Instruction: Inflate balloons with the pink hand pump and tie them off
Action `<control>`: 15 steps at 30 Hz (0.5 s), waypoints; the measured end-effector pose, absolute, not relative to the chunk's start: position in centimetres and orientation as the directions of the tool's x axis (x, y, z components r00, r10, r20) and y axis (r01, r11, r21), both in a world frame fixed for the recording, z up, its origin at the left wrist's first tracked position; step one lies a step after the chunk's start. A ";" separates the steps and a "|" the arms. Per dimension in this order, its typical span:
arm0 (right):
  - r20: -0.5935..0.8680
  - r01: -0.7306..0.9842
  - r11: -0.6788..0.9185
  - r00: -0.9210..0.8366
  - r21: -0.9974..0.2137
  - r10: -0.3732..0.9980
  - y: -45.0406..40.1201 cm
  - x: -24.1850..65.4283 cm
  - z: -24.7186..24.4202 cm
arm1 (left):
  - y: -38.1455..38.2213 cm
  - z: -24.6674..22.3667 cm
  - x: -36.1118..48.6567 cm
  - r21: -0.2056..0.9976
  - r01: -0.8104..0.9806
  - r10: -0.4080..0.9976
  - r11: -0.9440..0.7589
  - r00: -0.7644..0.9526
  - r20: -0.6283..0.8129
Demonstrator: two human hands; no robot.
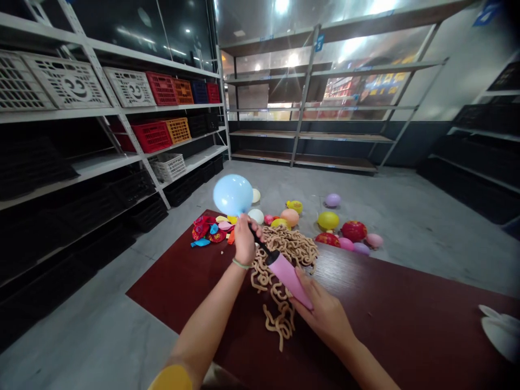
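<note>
Left grip (245, 241) pinches the round pale-blue balloon (232, 194) by its neck, ideally snugly; right grip (323, 309) wraps the pink cylindrical pump (287, 277), best steady

the light blue balloon (232, 194) is showing taut, smooth, glossy rubber, bright spots gleaming on its skin. the hand pump (289, 277) is wearing a smooth pink plastic barrel and black plastic fittings. the counter (349, 303) is looking like dark red, wood-like board, its polished top throwing back a pale sheen. the tan curled strands (290, 246) are appearing matt. the floor (162, 260) is resembling smooth grey concrete with a dull shine. the crates (159, 136) are displaying latticed plastic, while the white rack (97, 111) is looking like painted metal.
</note>
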State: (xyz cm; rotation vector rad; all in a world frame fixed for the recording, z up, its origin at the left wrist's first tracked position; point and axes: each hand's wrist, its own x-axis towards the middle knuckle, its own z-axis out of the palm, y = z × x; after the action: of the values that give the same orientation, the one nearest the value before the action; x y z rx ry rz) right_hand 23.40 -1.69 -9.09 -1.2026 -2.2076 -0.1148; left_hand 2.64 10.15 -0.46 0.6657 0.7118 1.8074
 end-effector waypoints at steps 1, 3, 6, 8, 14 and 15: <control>0.558 0.777 0.598 -0.412 -0.197 0.720 -1.6 23.5 -9.1 | 10.3 -0.1 1.5 0.723 -0.622 0.936 -0.302 -0.338 0.099; 0.554 0.756 0.629 -0.449 -0.182 0.701 -1.6 23.6 -9.2 | 10.4 0.5 -0.8 0.691 -0.634 0.911 -0.347 -0.402 0.088; 0.528 0.733 0.653 -0.484 -0.191 0.697 -1.6 23.6 -9.3 | 10.3 0.9 -3.4 0.665 -0.629 0.870 -0.404 -0.488 0.067; 0.527 0.733 0.650 -0.479 -0.201 0.702 -1.7 23.4 -9.4 | 10.2 1.1 -3.6 0.668 -0.626 0.861 -0.404 -0.506 0.046; 0.583 0.769 0.565 -0.322 -0.299 0.746 -2.3 23.2 -9.3 | 9.2 1.0 2.6 0.693 -0.642 0.923 -0.328 -0.375 0.089; 0.586 0.774 0.544 -0.288 -0.323 0.757 -2.4 23.3 -9.3 | 8.9 0.7 4.1 0.707 -0.638 0.935 -0.305 -0.340 0.097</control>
State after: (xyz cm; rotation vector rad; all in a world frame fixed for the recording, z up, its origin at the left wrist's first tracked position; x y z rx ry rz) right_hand 23.26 -2.42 -9.28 -1.2313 -2.0700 -0.0304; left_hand 4.06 8.87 0.73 0.6185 0.6943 1.8410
